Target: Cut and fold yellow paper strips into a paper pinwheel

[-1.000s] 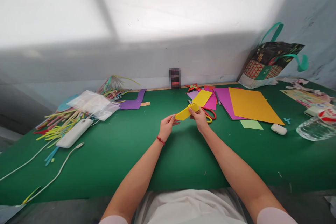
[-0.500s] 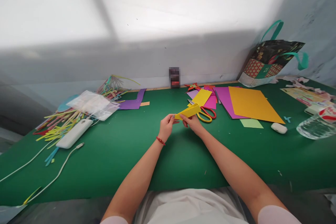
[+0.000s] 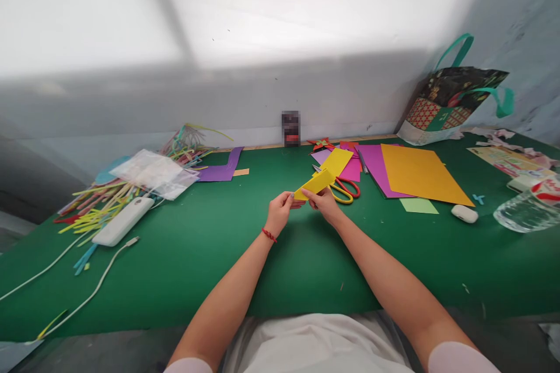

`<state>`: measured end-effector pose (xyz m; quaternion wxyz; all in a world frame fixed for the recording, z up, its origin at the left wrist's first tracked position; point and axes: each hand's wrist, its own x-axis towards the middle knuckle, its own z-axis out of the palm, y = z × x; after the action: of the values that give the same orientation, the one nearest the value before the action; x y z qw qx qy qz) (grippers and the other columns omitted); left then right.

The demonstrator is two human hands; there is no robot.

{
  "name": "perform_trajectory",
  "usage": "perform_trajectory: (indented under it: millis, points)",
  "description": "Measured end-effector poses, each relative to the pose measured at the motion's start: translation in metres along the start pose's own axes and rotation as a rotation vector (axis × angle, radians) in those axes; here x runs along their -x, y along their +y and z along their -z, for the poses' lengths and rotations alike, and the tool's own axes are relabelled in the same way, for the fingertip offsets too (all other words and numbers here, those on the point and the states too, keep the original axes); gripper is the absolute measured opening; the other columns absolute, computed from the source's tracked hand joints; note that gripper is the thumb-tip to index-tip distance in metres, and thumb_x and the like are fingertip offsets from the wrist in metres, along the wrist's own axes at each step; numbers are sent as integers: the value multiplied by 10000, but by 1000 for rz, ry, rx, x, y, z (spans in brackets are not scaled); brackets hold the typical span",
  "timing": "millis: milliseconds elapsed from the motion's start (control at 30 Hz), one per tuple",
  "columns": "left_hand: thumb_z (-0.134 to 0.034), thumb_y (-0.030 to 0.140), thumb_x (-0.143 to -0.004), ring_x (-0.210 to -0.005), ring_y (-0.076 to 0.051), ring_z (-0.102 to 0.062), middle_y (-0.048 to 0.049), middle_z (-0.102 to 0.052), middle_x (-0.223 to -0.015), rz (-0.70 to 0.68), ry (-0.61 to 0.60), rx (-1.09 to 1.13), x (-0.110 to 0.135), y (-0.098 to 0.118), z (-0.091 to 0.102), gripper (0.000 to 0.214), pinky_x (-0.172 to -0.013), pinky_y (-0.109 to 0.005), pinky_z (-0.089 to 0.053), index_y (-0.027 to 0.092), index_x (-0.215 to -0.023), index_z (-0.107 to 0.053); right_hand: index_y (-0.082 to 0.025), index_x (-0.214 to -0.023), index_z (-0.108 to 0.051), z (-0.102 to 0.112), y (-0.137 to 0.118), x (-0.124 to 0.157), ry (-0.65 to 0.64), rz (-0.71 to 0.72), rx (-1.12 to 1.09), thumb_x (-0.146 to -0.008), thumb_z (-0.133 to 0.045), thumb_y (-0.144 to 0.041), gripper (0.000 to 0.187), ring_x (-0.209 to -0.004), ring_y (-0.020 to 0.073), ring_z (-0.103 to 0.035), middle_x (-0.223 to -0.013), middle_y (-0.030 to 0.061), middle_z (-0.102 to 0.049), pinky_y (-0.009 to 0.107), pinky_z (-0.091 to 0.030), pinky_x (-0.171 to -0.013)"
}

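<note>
A folded piece of yellow paper [image 3: 315, 184] is held above the green table, slanting up to the right. My left hand [image 3: 280, 210] pinches its lower left end. My right hand [image 3: 324, 203] is closed on its lower edge, the thumb lying along the near face. Just behind the right hand lie scissors [image 3: 347, 190] with red and yellow handles, their blades partly hidden by the paper. Another yellow sheet [image 3: 339, 158] rests on pink and lilac paper beyond.
To the right are an orange sheet [image 3: 422, 172], a purple sheet [image 3: 371, 162], a white case [image 3: 464, 213], a clear bottle [image 3: 527, 210] and a patterned bag [image 3: 446, 105]. At left lie paper strips [image 3: 98, 210], a white power bank [image 3: 123, 221] with a cable, and purple paper [image 3: 219, 172].
The folded yellow paper has been pressed flatter; the open loop at its right end has narrowed. Both hands have shifted slightly right and down.
</note>
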<state>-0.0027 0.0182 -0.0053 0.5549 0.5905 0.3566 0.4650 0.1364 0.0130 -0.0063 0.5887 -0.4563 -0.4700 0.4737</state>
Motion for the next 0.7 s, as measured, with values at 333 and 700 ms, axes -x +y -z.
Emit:
perform_trajectory:
  millis: [333,700]
  points:
    - [-614,516,-704,-671,-196,-678,-39,-697,-689,33,-55,-41,0,0,0,349,-649,-321,-537,175,-750,-559,-178,-535,-528,5,-1,-1,-50,-1,80,-560,-688,-526,383,-322,64,-304,-347,-61,-382,235,-253,-340]
    - [-553,601,-710,-485,-155,-597,5,-605,-492,35,3,-43,-2,-2,2,416,-572,-308,-519,186,-676,-535,-190,-536,-477,-1,-2,2,-245,-80,44,-625,-528,-707,528,-323,88,-392,-368,-48,-402,224,-298,-332]
